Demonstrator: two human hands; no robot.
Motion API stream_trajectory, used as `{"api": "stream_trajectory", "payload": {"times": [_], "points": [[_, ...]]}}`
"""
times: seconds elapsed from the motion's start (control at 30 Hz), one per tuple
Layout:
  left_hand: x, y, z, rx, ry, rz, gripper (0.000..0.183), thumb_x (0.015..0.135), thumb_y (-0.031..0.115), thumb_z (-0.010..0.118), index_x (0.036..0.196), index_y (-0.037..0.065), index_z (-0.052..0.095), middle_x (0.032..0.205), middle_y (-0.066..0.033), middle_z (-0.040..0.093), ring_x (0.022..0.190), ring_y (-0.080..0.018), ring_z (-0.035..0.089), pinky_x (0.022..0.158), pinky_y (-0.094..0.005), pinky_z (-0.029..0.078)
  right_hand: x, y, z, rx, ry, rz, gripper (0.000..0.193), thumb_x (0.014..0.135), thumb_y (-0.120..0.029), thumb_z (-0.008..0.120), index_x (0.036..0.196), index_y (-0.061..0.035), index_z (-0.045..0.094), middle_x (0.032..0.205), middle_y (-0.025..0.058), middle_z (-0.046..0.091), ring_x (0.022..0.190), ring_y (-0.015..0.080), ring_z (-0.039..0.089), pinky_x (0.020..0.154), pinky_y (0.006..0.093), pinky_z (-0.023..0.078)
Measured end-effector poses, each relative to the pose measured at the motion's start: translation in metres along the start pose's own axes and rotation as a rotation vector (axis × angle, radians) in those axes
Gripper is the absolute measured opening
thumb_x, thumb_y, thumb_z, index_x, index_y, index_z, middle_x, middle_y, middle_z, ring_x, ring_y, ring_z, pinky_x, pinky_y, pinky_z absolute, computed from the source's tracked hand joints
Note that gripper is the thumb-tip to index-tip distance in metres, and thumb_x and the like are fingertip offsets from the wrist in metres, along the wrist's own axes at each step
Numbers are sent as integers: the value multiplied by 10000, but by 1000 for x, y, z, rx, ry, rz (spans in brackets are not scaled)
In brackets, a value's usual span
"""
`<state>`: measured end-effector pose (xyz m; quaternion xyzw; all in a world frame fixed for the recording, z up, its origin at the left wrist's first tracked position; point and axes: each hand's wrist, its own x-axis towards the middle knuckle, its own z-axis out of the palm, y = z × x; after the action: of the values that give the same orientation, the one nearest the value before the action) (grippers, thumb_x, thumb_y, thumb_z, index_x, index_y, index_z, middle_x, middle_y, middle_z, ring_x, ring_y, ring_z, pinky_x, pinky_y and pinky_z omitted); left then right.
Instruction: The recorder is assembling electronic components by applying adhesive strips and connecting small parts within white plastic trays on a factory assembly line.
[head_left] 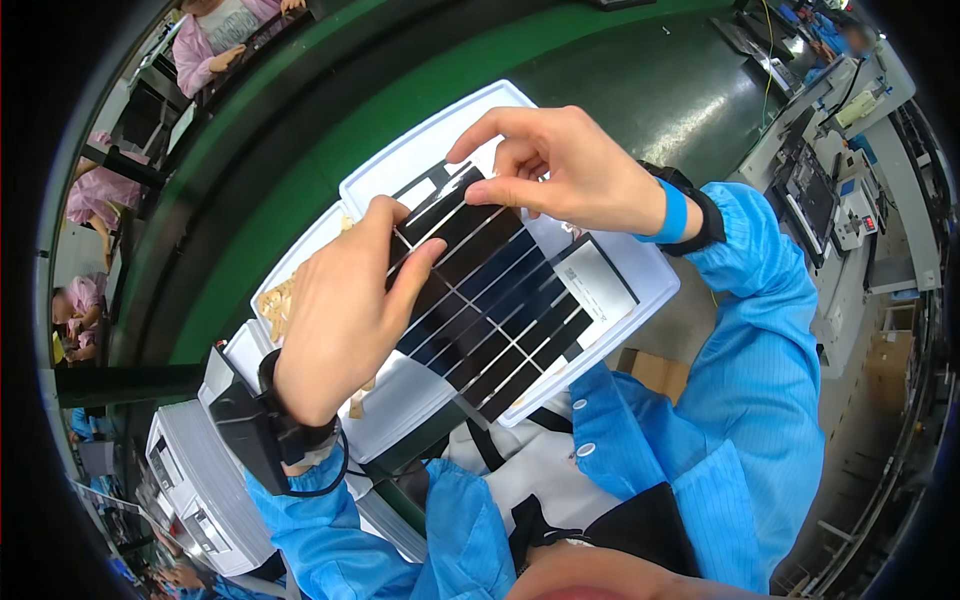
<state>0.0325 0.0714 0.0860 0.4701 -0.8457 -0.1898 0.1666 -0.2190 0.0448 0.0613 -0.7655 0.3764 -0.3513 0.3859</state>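
"Over the white tray point(655, 275), you're holding a glossy black sheet point(490, 275) ruled with white lines."

"Yes: your left hand point(345, 300) grasps its left edge, thumb on the face, and your right hand point(570, 165) pinches its upper corner."

"You seem to be at the handling of that bowed top edge; I'd judge you need a light, even pinch next."

"And your white card point(602, 295), by the sheet's right side, carries print too small to read; I can make out no brand."
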Motion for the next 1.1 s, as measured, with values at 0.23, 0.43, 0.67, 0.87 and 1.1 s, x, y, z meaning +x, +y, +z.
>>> {"api": "stream_trajectory", "payload": {"times": [0.23,0.43,0.67,0.87,1.1], "points": [[22,-22,31,-89,-98,0,233,1010,216,615,1003,-1,532,777,-234,660,714,-455,638,637,-516,469,15,49,-1,44,13,-38,392,895,-117,807,1241,-25,648,1029,75,729,908,119,682,780,273,551],[39,-31,44,-144,-122,-42,216,974,201,625,985,1,544,747,-204,655,679,-426,648,619,-495,478,23,64,-3,127,42,-58,333,837,-44,800,1147,-26,680,898,64,741,807,133,693,749,279,560],[49,-29,61,-84,0,35,217,940,212,662,975,22,563,760,-171,662,647,-394,658,593,-479,482,27,68,-15,95,10,33,313,847,-32,782,1142,-25,679,858,53,736,748,124,667,691,273,544],[54,-40,69,-78,41,-34,262,909,241,692,1008,53,539,713,-155,649,625,-386,656,581,-477,478,29,57,-18,0,103,-42,225,822,10,789,1031,-12,709,865,57,735,790,111,699,702,255,541],[50,-54,74,-16,175,113,284,845,236,750,1055,64,666,685,-100,615,559,-283,610,548,-395,456,49,55,-69,6,92,166,320,889,16,758,1195,53,673,927,58,721,860,87,695,799,213,564]]}}
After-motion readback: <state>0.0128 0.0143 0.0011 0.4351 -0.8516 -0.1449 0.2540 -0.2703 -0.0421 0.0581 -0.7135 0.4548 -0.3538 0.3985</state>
